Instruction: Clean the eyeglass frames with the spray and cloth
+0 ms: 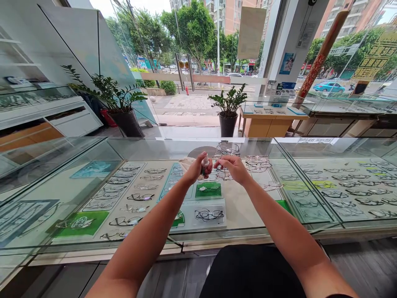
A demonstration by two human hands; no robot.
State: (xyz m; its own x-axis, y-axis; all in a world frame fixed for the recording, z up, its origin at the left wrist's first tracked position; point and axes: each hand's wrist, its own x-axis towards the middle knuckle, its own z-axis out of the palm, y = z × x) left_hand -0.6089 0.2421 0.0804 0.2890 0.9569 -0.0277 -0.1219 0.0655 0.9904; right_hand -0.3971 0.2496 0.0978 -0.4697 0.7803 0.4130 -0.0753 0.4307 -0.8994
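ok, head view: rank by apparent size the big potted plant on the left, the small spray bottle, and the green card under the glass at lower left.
1. potted plant
2. green card
3. spray bottle, in the left hand

Apparent only; the plant stands farther away.

A long glass display-case worktop (pixel 235 145) spans the view, its clear top reflecting the windows. Directly on the glass lie several thin wire-rimmed spectacles (pixel 257 162) in a loose cluster, a further clear-lensed pair (pixel 273 185) to the right, and a crumpled beige cloth (pixel 186 163) to the left.
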